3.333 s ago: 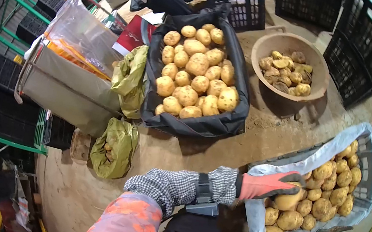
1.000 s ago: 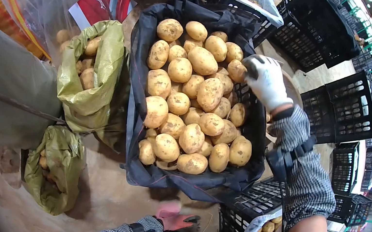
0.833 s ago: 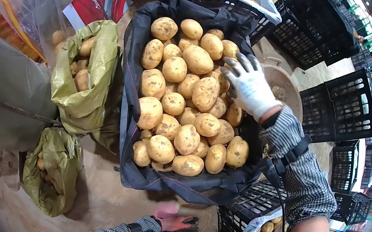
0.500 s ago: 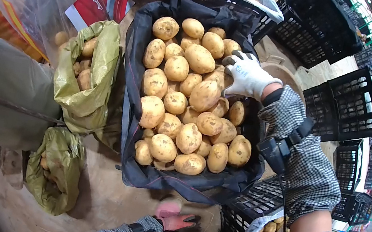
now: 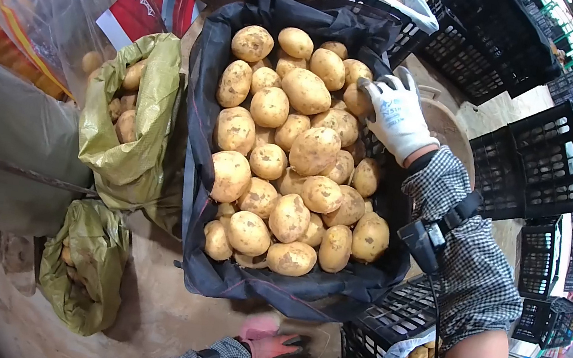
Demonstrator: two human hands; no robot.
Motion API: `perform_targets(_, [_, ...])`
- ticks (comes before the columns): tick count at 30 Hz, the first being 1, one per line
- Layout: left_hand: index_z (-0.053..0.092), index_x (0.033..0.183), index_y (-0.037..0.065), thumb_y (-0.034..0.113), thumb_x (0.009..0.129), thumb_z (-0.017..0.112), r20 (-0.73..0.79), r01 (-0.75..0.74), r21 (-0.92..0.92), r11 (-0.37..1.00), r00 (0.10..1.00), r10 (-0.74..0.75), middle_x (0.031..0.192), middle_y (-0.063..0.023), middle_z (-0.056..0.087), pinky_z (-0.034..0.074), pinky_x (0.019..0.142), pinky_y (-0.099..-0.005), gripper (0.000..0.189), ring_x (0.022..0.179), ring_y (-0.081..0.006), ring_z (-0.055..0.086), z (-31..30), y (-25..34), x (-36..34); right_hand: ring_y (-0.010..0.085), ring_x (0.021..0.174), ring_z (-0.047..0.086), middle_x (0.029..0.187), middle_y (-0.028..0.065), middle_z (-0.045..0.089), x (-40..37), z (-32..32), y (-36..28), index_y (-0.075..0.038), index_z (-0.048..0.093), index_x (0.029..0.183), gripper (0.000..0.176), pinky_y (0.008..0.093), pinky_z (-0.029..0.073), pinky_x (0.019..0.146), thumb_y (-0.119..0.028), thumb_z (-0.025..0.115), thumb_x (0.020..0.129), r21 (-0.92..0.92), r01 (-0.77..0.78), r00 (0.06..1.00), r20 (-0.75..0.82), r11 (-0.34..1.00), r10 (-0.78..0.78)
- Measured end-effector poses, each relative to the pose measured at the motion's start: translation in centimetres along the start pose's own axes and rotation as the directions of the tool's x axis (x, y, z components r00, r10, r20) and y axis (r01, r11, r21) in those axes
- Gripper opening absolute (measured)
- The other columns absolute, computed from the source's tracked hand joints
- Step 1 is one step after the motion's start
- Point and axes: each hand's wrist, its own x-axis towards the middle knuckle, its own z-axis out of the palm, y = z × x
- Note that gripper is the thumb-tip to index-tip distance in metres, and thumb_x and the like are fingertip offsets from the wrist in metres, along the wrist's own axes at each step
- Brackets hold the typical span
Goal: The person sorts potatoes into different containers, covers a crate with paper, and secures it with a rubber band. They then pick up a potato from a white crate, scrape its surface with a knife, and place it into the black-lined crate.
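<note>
A black cloth-lined container (image 5: 252,291) in front of me is heaped with potatoes (image 5: 306,91), pale yellow with brown soil marks. My right hand (image 5: 397,114), in a white glove with dark fingertips, is at its far right side. Those fingers are spread; some lie over the liner's edge, and one dark fingertip touches a potato (image 5: 358,101) beside it. My left hand (image 5: 272,345), in a pink glove, is low near the container's front edge, fingers stretched out and holding nothing visible. Both forearms wear checked sleeves with dark straps.
Two olive woven sacks (image 5: 122,174) (image 5: 85,274) with potatoes stand at the left, by a person's grey-clothed leg (image 5: 20,142). A red printed box (image 5: 150,4) lies behind. Black crates (image 5: 532,161) line the right; a lined crate (image 5: 383,324) holds potatoes.
My right hand has moved slightly right, its fingers spreading wider, and the potato beside it sits differently. The left hand stays low in nearly the same place.
</note>
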Motion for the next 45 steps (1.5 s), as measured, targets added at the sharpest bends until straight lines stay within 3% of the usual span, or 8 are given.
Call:
perform_targets(2, [0.054, 0.133, 0.012, 0.021, 0.086, 0.048, -0.107, -0.076, 0.636, 0.768, 0.977, 0.186, 0.149, -0.0054, 0.034, 0.018, 0.117, -0.0445, 0.048, 0.141, -0.0371, 0.023, 1.9, -0.9, 0.1, 0.0269, 0.117, 0.051, 0.114, 0.0083, 0.061, 0.8, -0.6, 0.0, -0.012, 0.060, 0.117, 0.049, 0.0462, 0.031, 0.107, -0.025, 0.073, 0.071, 0.084, 0.069, 0.994, -0.087, 0.994, -0.062])
perform_targets(12, [0.051, 0.135, 0.011, 0.022, 0.086, 0.049, -0.079, -0.061, 0.737, 0.673, 0.981, 0.176, 0.149, -0.0047, 0.035, 0.017, 0.118, -0.0428, 0.050, 0.142, -0.0337, 0.022, -0.2, -0.1, -0.9, 0.0282, 0.094, 0.062, 0.097, 0.0101, 0.064, 4.9, 1.8, -3.3, -0.013, 0.067, 0.100, 0.023, 0.0389, 0.049, 0.084, -0.015, 0.063, 0.078, 0.425, 0.009, 0.999, -0.040, 0.905, 0.009])
perform_targets(19, [0.038, 0.143, 0.009, 0.019, 0.086, 0.051, 0.161, 0.349, -0.563, 0.749, 0.935, -0.315, 0.146, -0.0134, 0.039, 0.045, 0.095, -0.0419, 0.060, 0.136, -0.0300, 0.037, -0.8, 0.0, 0.5, 0.0333, 0.107, 0.057, 0.119, 0.0147, 0.058, -3.6, -4.3, -5.6, -0.012, 0.057, 0.123, 0.047, 0.0396, 0.047, 0.093, -0.025, 0.070, 0.079, 0.620, 0.222, 0.970, -0.216, 0.753, -0.108])
perform_targets(25, [0.037, 0.142, 0.009, 0.032, 0.096, 0.051, -0.214, 0.007, 0.551, 0.834, 0.968, 0.133, 0.136, -0.0206, 0.048, 0.046, 0.090, -0.0386, 0.054, 0.117, -0.0298, 0.054, 0.5, -0.3, -0.5, 0.0322, 0.104, 0.058, 0.115, 0.0152, 0.055, -3.5, -4.6, -7.5, -0.011, 0.054, 0.123, 0.057, 0.0389, 0.048, 0.090, -0.030, 0.074, 0.074, 0.731, -0.098, 0.992, 0.125, 0.676, 0.008])
perform_targets(27, [0.042, 0.139, 0.007, 0.036, 0.097, 0.051, -0.294, 0.074, -0.659, 0.749, 0.891, -0.347, 0.130, -0.0214, 0.052, 0.043, 0.094, -0.0375, 0.051, 0.117, -0.0306, 0.053, -0.9, 0.9, -0.5, 0.0294, 0.103, 0.060, 0.114, 0.0152, 0.057, -4.3, -4.6, -6.1, -0.008, 0.056, 0.118, 0.054, 0.0384, 0.050, 0.088, -0.025, 0.076, 0.072, 0.758, -0.118, 0.981, -0.011, 0.642, 0.193])
perform_targets(30, [0.045, 0.136, 0.005, 0.033, 0.096, 0.053, -0.293, -0.004, -0.765, 0.644, 0.893, -0.342, 0.129, -0.0204, 0.053, 0.040, 0.098, -0.0365, 0.049, 0.118, -0.0317, 0.052, -2.2, 1.5, -1.0, 0.0282, 0.097, 0.061, 0.108, 0.0140, 0.057, -4.7, -3.7, -2.9, -0.008, 0.055, 0.125, 0.057, 0.0373, 0.049, 0.089, -0.025, 0.078, 0.075, 0.911, -0.077, 0.777, -0.201, 0.406, 0.597])
perform_targets(36, [0.039, 0.141, 0.012, 0.027, 0.098, 0.048, -0.131, 0.180, -0.389, 0.903, 0.960, -0.247, 0.142, -0.0185, 0.040, 0.041, 0.098, -0.0361, 0.046, 0.121, -0.0316, 0.050, -1.5, 0.4, -0.1, 0.0257, 0.105, 0.056, 0.105, 0.0101, 0.061, -4.2, -3.4, -2.2, -0.013, 0.063, 0.116, 0.049, 0.0423, 0.039, 0.100, -0.044, 0.069, 0.079, -0.091, -0.089, 0.984, 0.144, 0.992, 0.101])
perform_targets(45, [0.034, 0.145, 0.018, 0.010, 0.086, 0.048, -0.168, 0.043, 0.319, 0.947, 0.986, 0.012, 0.149, -0.0123, 0.033, 0.046, 0.093, -0.0322, 0.061, 0.129, -0.0254, 0.043, -0.9, 0.3, -1.2, 0.0285, 0.103, 0.055, 0.101, 0.0074, 0.062, -1.2, -0.2, -1.0, -0.012, 0.066, 0.097, 0.028, 0.0423, 0.038, 0.093, -0.034, 0.067, 0.079, -0.042, -0.201, 0.979, -0.021, 0.979, 0.200])
